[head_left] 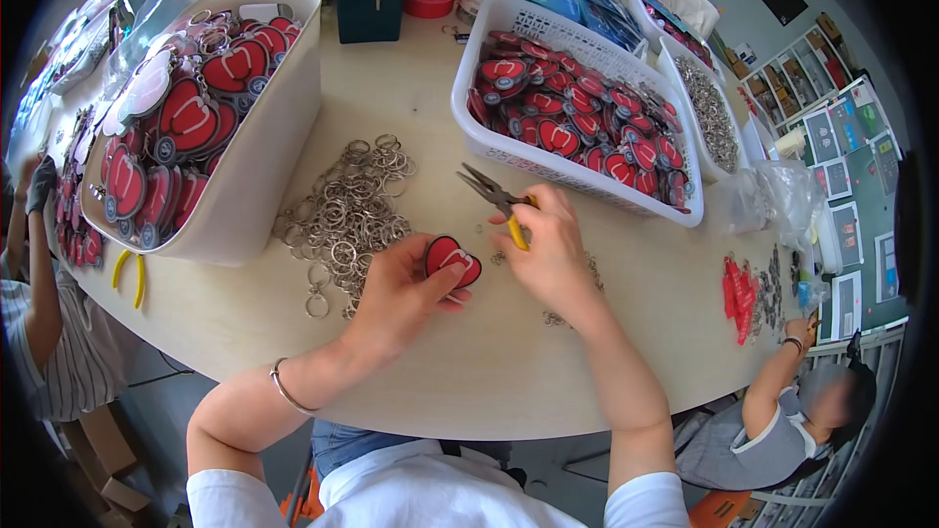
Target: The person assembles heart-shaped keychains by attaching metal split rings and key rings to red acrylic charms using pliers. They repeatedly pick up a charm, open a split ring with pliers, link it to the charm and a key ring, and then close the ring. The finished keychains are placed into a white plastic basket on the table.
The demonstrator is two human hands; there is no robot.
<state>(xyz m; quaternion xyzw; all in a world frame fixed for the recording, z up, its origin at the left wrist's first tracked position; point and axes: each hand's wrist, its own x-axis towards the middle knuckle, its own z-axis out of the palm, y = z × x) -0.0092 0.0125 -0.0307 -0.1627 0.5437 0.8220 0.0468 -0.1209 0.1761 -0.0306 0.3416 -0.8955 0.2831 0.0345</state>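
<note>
My left hand (391, 293) pinches a red heart-shaped charm (445, 252) with a dark edge between thumb and fingers. In my right hand (553, 244) is a pair of needle-nose pliers (497, 194) with yellow handles, its jaws slightly apart and aimed up and left, away from the charm. Beside my left hand lies a heap of silver key rings with short chains (342, 220). Small metal rings (556, 318) are scattered near my right wrist, partly hidden by it.
A white bin (289, 127) of charms with rings stands at left, yellow-handled pliers (140, 284) beside it. A white basket (567, 176) of red charms sits ahead on the right. People work at both sides; red pieces (738, 298) lie by the right one.
</note>
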